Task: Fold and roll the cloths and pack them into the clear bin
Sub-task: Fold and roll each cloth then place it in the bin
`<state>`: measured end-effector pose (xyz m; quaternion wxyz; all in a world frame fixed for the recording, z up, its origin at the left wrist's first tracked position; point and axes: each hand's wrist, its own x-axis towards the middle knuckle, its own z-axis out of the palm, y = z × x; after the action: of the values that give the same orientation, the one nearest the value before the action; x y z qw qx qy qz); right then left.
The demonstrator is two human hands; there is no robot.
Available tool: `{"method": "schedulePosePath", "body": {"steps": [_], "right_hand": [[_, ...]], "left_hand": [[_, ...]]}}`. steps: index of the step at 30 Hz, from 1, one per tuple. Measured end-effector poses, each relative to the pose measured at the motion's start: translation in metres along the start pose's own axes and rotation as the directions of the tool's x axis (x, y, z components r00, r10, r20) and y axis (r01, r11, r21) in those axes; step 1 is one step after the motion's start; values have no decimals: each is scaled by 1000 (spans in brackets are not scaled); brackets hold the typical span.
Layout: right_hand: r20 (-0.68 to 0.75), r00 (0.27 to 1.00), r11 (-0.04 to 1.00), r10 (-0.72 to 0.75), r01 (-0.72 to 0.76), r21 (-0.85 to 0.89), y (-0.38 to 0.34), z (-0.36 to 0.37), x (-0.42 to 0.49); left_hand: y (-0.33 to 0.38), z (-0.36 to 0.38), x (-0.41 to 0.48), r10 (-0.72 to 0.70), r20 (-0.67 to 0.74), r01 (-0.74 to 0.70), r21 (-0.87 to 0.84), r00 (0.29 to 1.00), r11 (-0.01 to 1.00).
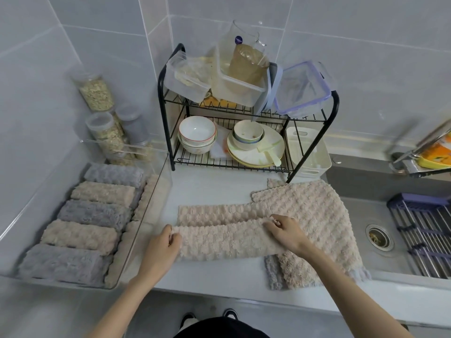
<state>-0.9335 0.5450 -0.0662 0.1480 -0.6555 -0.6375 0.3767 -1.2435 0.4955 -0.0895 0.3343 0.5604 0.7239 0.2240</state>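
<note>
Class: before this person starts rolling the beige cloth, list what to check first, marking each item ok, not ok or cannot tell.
1. Left hand grips the left end of the beige cloth: ok.
2. Right hand pinches its folded edge: ok.
3. Layers lined up: not ok, a lower layer shows beyond the fold.
4. Strip free of the cloth pile: not ok, its right end lies on it.
5. Room left in the clear bin: cannot tell.

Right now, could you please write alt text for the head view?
The left hand and right hand fold a beige cloth lengthwise on the counter, beside a clear bin holding rolled grey and beige cloths.
</note>
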Motion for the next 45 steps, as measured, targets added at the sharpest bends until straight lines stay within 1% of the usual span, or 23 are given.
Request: {"method": "schedulePosePath", "body": {"steps": [3,6,9,11,14,19,24,28,33,34,35,36,37,39,40,41,42,44,45], "right_hand": [[3,1000,1000,22,-22,-4,1,1,5],[-22,998,998,62,-62,23,0,0,12],[-66,989,989,133,-128,75,0,1,24],[-83,982,983,170,-163,84,1,3,32],[-97,972,975,215,-207,81,4,7,46],[-148,952,962,269,-272,0,9,14,60],[-202,934,947,293,-313,-76,13,23,68],[-228,932,937,282,-319,-146,13,27,70],[-279,922,947,269,-305,-96,13,31,68],[-289,920,950,265,-300,-82,14,31,67],[-292,918,951,269,-302,-71,14,30,65],[-289,919,951,269,-300,-70,16,30,64],[-276,921,948,277,-309,-79,15,29,63],[-230,927,935,297,-331,-127,17,29,61],[-202,928,924,314,-347,-162,18,29,61],[-163,924,908,346,-373,-191,19,28,62],[-123,923,897,365,-384,-218,20,27,63],[-46,919,897,392,-393,-204,21,26,66],[-21,919,903,394,-391,-176,20,24,65]], "left_hand": [[0,3,2,-24,15,24,5,1000,1000],[4,6,12,-83,13,84,-100,996,991],[5,11,28,-144,-8,139,-213,990,967],[3,17,42,-179,-12,171,-244,984,954],[-2,25,62,-208,-29,199,-181,978,963],[-3,29,78,-221,-62,216,-85,973,973],[-5,30,83,-170,-99,173,23,980,985],[-10,33,87,-162,-112,169,54,980,984],[0,32,86,-190,-141,204,92,972,975],[4,32,83,-164,-174,186,123,971,975],[7,31,79,-84,-218,125,185,972,975],[8,31,75,46,-249,24,272,967,962],[9,34,71,176,-263,-70,366,949,928],[6,45,69,390,-243,-236,487,888,841],[6,51,69,459,-186,-313,513,869,799],[7,56,67,499,-107,-376,530,860,760],[8,61,66,508,1,-432,530,861,730],[10,65,65,438,201,-473,532,876,702],[12,66,63,381,264,-463,541,886,702]]}}
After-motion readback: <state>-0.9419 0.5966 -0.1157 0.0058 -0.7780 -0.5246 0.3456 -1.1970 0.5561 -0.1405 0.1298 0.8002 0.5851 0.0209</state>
